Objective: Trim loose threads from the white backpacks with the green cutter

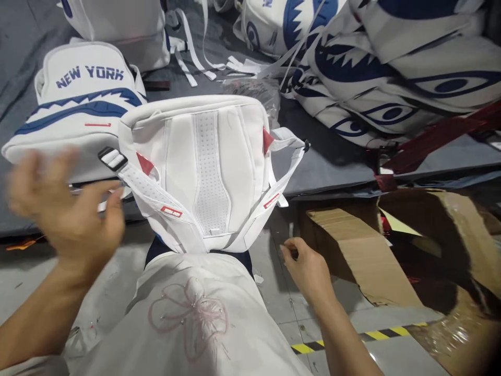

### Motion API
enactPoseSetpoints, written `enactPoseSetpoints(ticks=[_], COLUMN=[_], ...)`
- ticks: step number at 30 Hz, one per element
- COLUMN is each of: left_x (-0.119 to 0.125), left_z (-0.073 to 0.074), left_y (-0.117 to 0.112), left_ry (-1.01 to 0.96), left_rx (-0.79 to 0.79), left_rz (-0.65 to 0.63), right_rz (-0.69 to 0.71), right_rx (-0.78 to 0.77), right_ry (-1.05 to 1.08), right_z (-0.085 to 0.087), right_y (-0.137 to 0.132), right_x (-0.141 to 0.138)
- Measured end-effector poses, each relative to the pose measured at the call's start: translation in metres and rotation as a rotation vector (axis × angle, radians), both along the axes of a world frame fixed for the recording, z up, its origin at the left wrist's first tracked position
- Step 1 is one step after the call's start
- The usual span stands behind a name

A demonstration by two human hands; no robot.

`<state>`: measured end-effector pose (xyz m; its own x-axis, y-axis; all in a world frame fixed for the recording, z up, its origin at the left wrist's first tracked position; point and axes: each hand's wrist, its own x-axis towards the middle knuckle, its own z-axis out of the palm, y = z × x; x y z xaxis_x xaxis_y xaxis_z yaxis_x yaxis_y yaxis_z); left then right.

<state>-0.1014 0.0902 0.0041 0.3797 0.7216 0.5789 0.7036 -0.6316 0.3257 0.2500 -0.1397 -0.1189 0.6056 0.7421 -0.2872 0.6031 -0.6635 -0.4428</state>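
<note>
A white backpack [245, 156] rests across my lap and the table edge, its back panel and shoulder straps facing up. My left hand [74, 209] is raised at the left of it, blurred, with fingers apart and nothing visible in them. Close to those fingers is the black buckle [112, 158] on the left strap. Below the right strap [270, 201], apart from the bag, my right hand [307, 266] is closed in a pinch. A tiny pale sliver shows above its fingertips, too small to name.
Another white backpack [88, 99] marked NEW YORK lies on the grey-covered table [313, 162] at left. Several more backpacks [352, 68] are piled at the back right. An open cardboard box [360, 250] stands on the floor at right, near yellow-black tape [313, 345].
</note>
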Motion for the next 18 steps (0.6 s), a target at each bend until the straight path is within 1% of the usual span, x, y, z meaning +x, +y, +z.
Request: enactPoseSetpoints(ticks=[1, 2, 3, 5, 7, 9, 11, 12, 14, 16, 18], left_x=[0.019, 0.039, 0.058, 0.094, 0.123, 0.144, 0.157, 0.161, 0.164, 0.165, 0.168], left_z=[-0.001, -0.005, -0.011, -0.025, -0.038, -0.047, -0.051, -0.052, -0.052, -0.048, -0.038], left_y=[-0.004, -0.009, -0.016, -0.031, -0.045, -0.056, -0.063, -0.064, -0.061, -0.05, -0.033], left_ry=[0.025, 0.064, 0.096, 0.182, 0.245, 0.251, 0.216, 0.204, 0.209, 0.272, 0.345], left_rx=[0.06, 0.042, -0.046, -0.308, -0.541, -0.728, -0.832, -0.834, -0.772, -0.692, -0.575], left_rz=[-0.132, -0.282, -0.41, -0.647, -0.776, -0.841, -0.87, -0.872, -0.849, -0.848, -0.886], right_rz=[-0.015, -0.018, -0.018, -0.022, -0.055, -0.09, -0.106, -0.112, -0.085, -0.006, 0.043], right_rx=[0.101, 0.197, 0.3, 0.536, 0.824, 1.094, 1.265, 1.308, 1.294, 1.18, 1.048], right_ry=[0.045, 0.121, 0.221, 0.412, 0.51, 0.548, 0.613, 0.656, 0.748, 0.797, 0.745], right_z=[0.011, 0.022, 0.033, 0.051, 0.061, 0.066, 0.066, 0.064, 0.058, 0.049, 0.038], right_y=[0.008, 0.015, 0.022, 0.035, 0.046, 0.055, 0.063, 0.066, 0.072, 0.076, 0.079], right_x=[-0.006, -0.013, -0.02, -0.039, -0.059, -0.076, -0.086, -0.087, -0.081, -0.068, -0.049])
